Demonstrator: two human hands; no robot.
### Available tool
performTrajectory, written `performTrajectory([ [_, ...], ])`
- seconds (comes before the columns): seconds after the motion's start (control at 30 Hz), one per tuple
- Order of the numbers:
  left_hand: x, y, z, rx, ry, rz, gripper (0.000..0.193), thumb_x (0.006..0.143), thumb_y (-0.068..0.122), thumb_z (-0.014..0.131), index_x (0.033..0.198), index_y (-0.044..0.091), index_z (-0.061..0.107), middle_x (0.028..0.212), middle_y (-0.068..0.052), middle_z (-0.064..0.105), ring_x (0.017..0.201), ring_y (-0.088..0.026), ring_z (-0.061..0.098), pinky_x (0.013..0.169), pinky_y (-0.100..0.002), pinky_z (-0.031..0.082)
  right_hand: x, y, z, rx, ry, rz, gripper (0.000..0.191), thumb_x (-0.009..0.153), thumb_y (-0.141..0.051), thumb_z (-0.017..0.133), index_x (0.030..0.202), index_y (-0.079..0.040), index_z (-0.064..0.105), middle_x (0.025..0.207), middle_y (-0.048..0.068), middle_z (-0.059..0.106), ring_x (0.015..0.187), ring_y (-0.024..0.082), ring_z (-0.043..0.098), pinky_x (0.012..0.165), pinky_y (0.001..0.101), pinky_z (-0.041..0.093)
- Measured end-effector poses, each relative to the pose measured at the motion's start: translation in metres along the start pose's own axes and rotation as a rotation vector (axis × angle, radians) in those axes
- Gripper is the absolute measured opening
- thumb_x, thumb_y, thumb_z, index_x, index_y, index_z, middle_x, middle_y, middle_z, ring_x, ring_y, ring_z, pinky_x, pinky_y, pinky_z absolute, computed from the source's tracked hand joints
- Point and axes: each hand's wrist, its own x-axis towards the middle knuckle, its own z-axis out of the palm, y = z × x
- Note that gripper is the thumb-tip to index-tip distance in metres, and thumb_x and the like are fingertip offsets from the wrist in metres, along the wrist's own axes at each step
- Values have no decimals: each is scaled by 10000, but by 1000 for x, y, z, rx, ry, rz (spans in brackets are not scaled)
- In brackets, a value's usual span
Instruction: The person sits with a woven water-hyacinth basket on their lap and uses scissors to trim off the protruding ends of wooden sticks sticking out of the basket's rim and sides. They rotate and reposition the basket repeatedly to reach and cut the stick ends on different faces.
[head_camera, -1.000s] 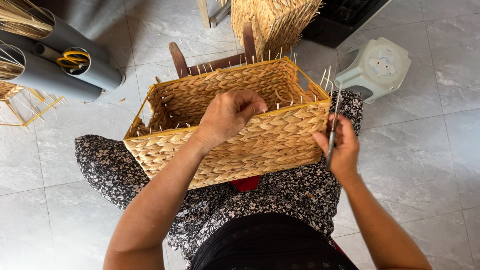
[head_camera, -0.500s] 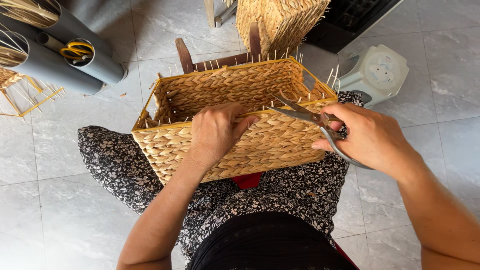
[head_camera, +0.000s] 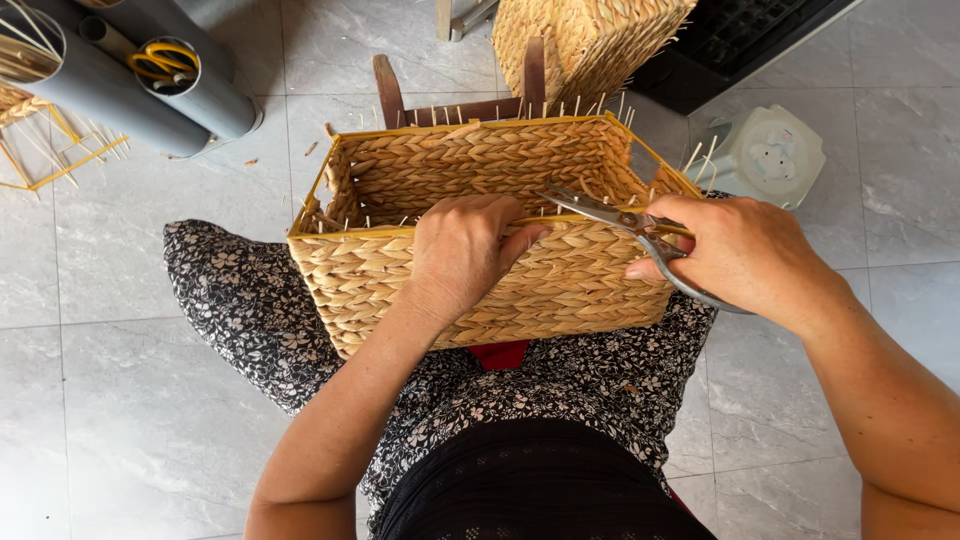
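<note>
A rectangular woven straw basket (head_camera: 560, 280) with a yellow wire rim rests on my lap. Thin stick ends poke up along its edge. My left hand (head_camera: 462, 252) grips the near rim of the basket, fingers curled over the edge. My right hand (head_camera: 745, 250) holds metal scissors (head_camera: 610, 212), their blades pointing left over the near rim, close to my left fingers. I cannot tell how far apart the blades are.
Grey tubes (head_camera: 150, 85) with yellow-handled scissors lie at the upper left, beside a yellow wire frame (head_camera: 60, 150). A second woven basket (head_camera: 585, 40) stands behind a small wooden chair (head_camera: 455, 100). A pale green stool (head_camera: 765, 155) sits on the right on the tiled floor.
My right hand turned the scissors from pointing down beside the basket to lying across the near rim. My left hand shifted slightly along the rim.
</note>
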Motion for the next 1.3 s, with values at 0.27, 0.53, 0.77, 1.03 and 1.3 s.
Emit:
performTrajectory([
  [0.27,3,2,1,-54,-52,-41,307,943,417,743,908,112,735,849,-54,725,831,-218,721,768,-405,571,-5,12,9,61,-1,48,460,784,-515,830,1124,-214,758,625,67,691,561,212,663,557,351,499],
  [0.53,-57,49,45,-60,171,227,531,974,199,739,1482,167,587,1643,-65,384,1573,-284,315,1302,-547,273,8,63,91,881,579,-199,273,990,-68,801,1197,4,639,975,7,697,909,55,643,813,212,531],
  [0.77,-89,32,75,-17,-33,258,526,978,230,742,1466,115,586,1686,-69,337,1589,-282,243,1302,-497,218,28,74,162,1108,837,-222,251,1107,76,766,1265,12,582,988,5,609,838,50,553,775,179,471],
  [1.03,-60,39,31,-286,221,145,431,962,88,735,1369,156,612,1479,-62,574,1444,-291,533,1191,-441,457,35,58,177,1586,931,-167,138,1066,-87,673,1190,-86,610,839,-27,535,685,54,471,629,213,397],
  [1.3,45,58,48,-129,166,160,409,999,229,671,1341,13,609,1257,-162,664,1204,-338,649,1072,-500,509,48,44,209,1894,823,-31,275,1051,-172,607,1277,-16,590,1126,44,664,1009,120,666,903,264,556],
])
